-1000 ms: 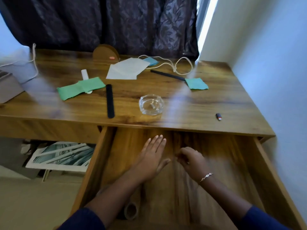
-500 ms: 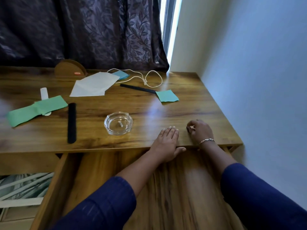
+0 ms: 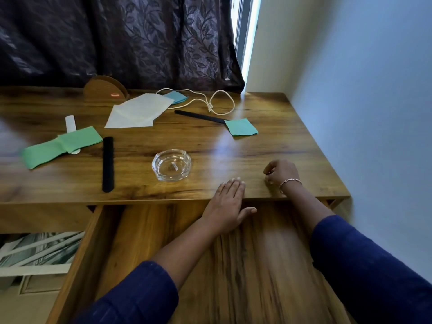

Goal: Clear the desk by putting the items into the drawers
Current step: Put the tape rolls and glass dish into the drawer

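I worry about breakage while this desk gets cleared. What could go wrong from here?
1. The glass ashtray sits near the desk's front edge, over the open drawer; a sweep of the left hand could knock it in.
2. The right hand is curled on the desk, and what it grips is hidden; something small could slip.
3. The white cord loops close to the black strip; lifting it might drag that.

On my worktop (image 3: pixel 268 146): two black strips (image 3: pixel 107 163), two teal squares (image 3: pixel 242 127), two overlapping green sheets (image 3: pixel 80 139), one glass ashtray (image 3: pixel 171 164), one white cord (image 3: pixel 219 101), one white sheet (image 3: pixel 138 112), one wooden holder (image 3: pixel 102 90).
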Action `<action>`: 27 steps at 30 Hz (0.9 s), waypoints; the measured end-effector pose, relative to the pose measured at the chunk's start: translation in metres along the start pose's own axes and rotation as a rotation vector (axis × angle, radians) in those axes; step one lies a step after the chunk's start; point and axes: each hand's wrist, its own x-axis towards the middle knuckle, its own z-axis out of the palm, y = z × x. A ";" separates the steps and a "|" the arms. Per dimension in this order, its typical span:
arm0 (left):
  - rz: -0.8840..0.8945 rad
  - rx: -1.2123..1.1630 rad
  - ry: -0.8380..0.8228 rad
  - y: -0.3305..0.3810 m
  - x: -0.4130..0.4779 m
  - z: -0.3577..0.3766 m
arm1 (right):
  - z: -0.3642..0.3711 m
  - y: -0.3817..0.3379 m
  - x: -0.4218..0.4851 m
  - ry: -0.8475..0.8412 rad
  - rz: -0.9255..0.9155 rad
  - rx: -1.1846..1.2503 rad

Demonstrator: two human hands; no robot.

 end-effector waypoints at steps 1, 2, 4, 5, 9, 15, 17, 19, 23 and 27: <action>0.002 -0.002 0.012 -0.003 -0.009 -0.001 | -0.002 -0.003 -0.007 -0.014 0.007 0.074; 0.006 -0.003 0.024 -0.007 -0.020 -0.002 | -0.003 -0.006 -0.017 -0.039 0.008 0.165; 0.014 -0.010 0.064 -0.016 -0.044 -0.002 | -0.002 -0.016 -0.045 -0.131 0.001 0.383; 0.011 -0.011 0.078 -0.021 -0.057 -0.002 | 0.001 -0.021 -0.062 -0.191 -0.006 0.467; -0.063 -0.077 0.044 -0.046 -0.104 0.005 | 0.042 -0.035 -0.127 -0.369 -0.003 0.554; -0.200 -0.139 -0.045 -0.071 -0.167 0.028 | 0.121 -0.050 -0.207 -0.717 0.019 0.503; -0.216 -0.135 -0.078 -0.074 -0.181 0.034 | 0.137 -0.058 -0.221 -0.751 -0.036 0.402; -0.231 -0.135 -0.099 -0.076 -0.190 0.040 | 0.147 -0.066 -0.231 -0.764 -0.068 0.354; -0.256 -0.143 -0.109 -0.075 -0.203 0.043 | 0.158 -0.077 -0.247 -0.806 -0.101 0.278; -0.262 -0.149 -0.106 -0.078 -0.211 0.045 | 0.164 -0.079 -0.255 -0.786 -0.109 0.196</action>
